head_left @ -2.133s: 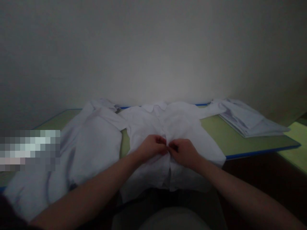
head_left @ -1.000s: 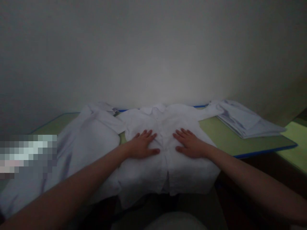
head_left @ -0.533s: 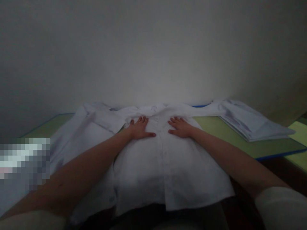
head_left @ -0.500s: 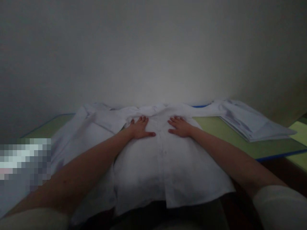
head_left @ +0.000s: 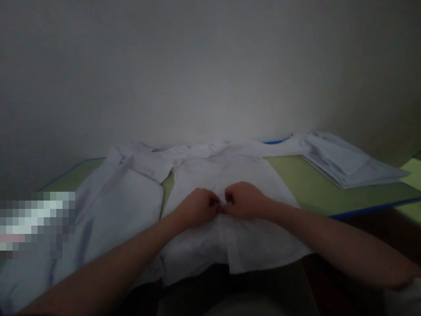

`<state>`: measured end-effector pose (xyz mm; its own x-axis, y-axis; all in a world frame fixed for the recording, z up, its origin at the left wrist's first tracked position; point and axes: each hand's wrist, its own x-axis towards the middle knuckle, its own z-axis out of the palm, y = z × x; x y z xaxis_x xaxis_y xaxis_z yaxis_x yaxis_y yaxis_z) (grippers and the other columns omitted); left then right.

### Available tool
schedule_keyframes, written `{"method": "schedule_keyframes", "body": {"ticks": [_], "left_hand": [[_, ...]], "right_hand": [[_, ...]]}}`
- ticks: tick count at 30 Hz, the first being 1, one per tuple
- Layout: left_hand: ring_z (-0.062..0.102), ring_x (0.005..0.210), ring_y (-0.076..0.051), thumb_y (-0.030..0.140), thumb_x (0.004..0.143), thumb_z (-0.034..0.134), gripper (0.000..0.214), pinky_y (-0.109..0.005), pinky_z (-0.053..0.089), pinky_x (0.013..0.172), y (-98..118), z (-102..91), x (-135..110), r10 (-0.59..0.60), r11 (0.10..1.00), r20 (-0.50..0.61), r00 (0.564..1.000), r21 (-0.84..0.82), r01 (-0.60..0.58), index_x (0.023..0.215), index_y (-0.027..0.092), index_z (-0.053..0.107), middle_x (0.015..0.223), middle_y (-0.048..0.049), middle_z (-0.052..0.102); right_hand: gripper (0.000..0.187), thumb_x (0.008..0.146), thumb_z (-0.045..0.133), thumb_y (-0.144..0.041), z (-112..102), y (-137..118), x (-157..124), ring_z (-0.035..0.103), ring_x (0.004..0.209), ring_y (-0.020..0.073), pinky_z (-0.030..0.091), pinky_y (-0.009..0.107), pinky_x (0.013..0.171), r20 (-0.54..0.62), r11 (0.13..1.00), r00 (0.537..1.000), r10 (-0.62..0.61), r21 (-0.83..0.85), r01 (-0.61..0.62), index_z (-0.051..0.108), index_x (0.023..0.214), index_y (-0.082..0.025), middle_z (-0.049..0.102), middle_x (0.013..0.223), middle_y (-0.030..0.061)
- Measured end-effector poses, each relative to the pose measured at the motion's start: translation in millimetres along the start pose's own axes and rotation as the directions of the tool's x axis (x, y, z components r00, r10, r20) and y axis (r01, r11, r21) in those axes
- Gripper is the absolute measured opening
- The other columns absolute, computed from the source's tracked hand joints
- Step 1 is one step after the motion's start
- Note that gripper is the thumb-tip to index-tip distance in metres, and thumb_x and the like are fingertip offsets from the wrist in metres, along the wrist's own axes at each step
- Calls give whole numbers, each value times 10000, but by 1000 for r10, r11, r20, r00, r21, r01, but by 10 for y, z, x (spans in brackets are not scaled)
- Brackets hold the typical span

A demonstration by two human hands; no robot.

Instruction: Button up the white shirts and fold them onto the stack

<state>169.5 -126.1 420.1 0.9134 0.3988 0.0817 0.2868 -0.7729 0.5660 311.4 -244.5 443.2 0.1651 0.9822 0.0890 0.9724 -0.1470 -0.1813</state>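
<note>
The white shirt (head_left: pixel 263 237) lies front up on the green, blue-edged surface (head_left: pixel 378 197), directly beneath both hands, its long axis running away from the person and its front placket (head_left: pixel 223 235) passing between them at equal reach. The left hand (head_left: pixel 201 207) and right hand (head_left: pixel 247 201) are curled nearly closed, fingertips pinching the placket; whether a button is gripped cannot be determined. The fabric is thin, matte and softly creased, with a loosely curved hem
</note>
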Motion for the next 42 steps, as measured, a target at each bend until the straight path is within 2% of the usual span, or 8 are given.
{"method": "schedule_keyframes", "body": {"ticks": [4, 9, 12, 16, 20, 24, 35, 42], "left_hand": [[566, 619, -170, 251, 655, 559, 162, -248, 375, 585, 12, 79, 43, -20, 1000, -20, 1000, -17, 20, 717, 194, 697, 681, -57, 661], [550, 624, -159, 199, 642, 515, 148, -241, 372, 583, 85, 30, 35, 12, 1000, -9, 1000, -14, -12, 678, 182, 658, 669, -45, 643], [551, 632, -159, 212, 654, 504, 160, -240, 374, 580, 163, -18, -18, -29, 999, 10, 1000, -42, 29, 695, 177, 655, 668, -41, 640], [560, 630, -156, 218, 661, 505, 158, -237, 376, 571, 247, -41, -103, -10, 996, 26, 1000, -90, 13, 700, 192, 655, 664, -29, 643], [562, 604, -151, 228, 660, 521, 141, -233, 373, 551, 289, -2, -154, -19, 991, 51, 999, -135, 25, 698, 191, 651, 641, -21, 640], [569, 568, -141, 230, 680, 501, 148, -229, 379, 533, 279, 74, -165, -46, 974, 108, 993, -214, 68, 693, 182, 640, 599, -15, 630], [597, 600, -134, 269, 720, 527, 146, -236, 440, 564, 239, 233, -186, -96, 902, 37, 995, -420, 103, 804, 164, 583, 659, -27, 646], [575, 573, -125, 206, 673, 568, 142, -226, 416, 519, 156, 288, -164, -86, 908, -9, 996, -412, 74, 796, 179, 502, 638, -2, 608]], "right_hand": [[485, 635, 562, -631, 98, -84, 10, 571, 602, 202, 367, 281, 533, 56, 993, 993, 101, -64, -97, 675, 687, -162, 637, 664, 117], [232, 659, 590, -380, 117, -10, 69, 580, 601, 176, 363, 251, 525, 117, 991, 984, 132, 0, -133, 695, 717, -181, 654, 671, 93], [153, 678, 567, -290, 85, 16, -26, 571, 602, 153, 344, 237, 530, 66, 990, 992, 109, 77, -114, 686, 692, -194, 648, 648, 57], [175, 727, 541, -298, 27, -10, -274, 523, 571, 118, 304, 233, 529, -66, 987, 992, 106, 128, -97, 648, 652, -181, 623, 622, 25], [222, 771, 494, -282, 4, -87, -463, 456, 531, 88, 258, 226, 515, -144, 980, 983, 114, 176, -88, 586, 604, -167, 575, 573, -2], [228, 776, 481, -266, 36, -155, -516, 433, 533, 84, 249, 225, 527, -201, 975, 973, 110, 211, -66, 541, 585, -156, 540, 554, -5], [181, 757, 494, -226, 153, -173, -520, 417, 531, 71, 238, 213, 530, -198, 966, 979, 48, 257, 5, 529, 597, -149, 523, 560, -15], [175, 743, 521, -222, 164, -163, -532, 420, 531, 66, 245, 209, 533, -226, 960, 974, 18, 277, 46, 552, 590, -143, 512, 546, -20]]}}
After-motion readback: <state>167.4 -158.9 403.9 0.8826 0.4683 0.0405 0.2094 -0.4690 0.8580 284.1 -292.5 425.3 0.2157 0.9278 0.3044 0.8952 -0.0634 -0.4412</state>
